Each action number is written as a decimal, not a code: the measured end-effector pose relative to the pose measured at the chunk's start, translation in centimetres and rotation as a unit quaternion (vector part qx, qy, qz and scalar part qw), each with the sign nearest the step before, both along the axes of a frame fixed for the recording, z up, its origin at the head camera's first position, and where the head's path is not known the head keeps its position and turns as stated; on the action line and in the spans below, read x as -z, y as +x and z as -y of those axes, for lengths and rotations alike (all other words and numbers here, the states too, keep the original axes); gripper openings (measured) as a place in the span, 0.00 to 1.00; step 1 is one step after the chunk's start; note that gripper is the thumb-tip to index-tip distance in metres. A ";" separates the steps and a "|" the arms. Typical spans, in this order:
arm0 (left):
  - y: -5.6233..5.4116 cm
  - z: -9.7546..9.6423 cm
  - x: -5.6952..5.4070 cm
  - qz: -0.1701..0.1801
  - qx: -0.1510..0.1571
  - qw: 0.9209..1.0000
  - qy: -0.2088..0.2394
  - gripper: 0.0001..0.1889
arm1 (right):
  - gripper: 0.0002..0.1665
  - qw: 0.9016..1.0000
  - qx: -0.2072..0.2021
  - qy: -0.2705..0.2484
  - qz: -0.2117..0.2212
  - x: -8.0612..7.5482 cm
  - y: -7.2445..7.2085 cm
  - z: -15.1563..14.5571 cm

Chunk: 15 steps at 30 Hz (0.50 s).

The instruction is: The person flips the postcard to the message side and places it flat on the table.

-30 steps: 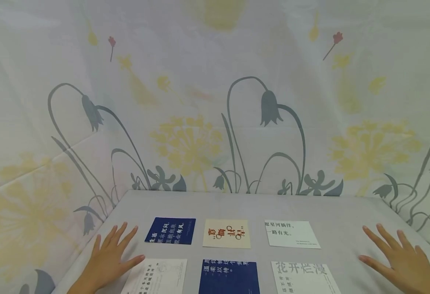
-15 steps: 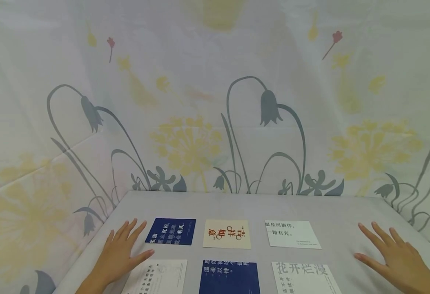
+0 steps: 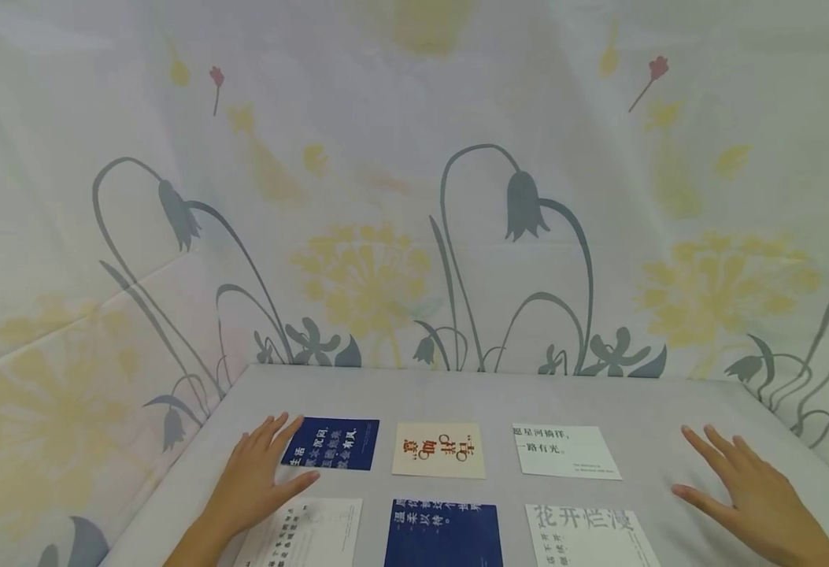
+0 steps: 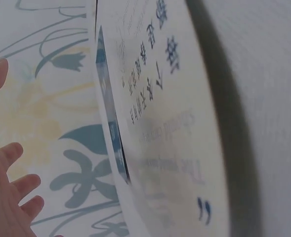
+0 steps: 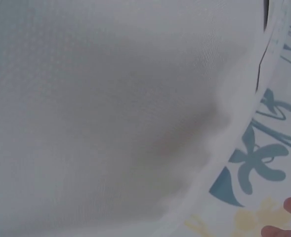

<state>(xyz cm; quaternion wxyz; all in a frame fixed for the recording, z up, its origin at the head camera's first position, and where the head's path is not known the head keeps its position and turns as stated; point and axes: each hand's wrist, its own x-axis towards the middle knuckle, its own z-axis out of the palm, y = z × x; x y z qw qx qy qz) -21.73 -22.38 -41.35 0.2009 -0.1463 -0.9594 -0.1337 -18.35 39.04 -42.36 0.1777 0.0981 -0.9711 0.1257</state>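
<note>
My left hand, fingers extended and thumb spread, hovers at the left over the cards and holds nothing. Its fingertips overlap the edge of a dark blue card with white lettering; its thumb overlaps the top of a white card with dark lettering. That white card looms large in the left wrist view. To the right of the cards, my right hand is spread with nothing in it. Nearest to it are a white card with two lines of writing and another white card with large grey characters.
In the middle of the grey table lie a cream card with red-brown characters and a second blue card, cut off by the lower frame edge. A flower-printed cloth stands behind the table and along its sides.
Both hands have moved inward: the left one rightward until its fingers overlap the blue card, the right one slightly leftward. The cards lie where they were.
</note>
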 end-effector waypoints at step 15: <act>-1.1 -2.3 0.1 0.011 0.021 0.999 0.033 0.43 | 0.49 0.999 -0.036 -0.029 -0.024 -0.4 -0.6 1.6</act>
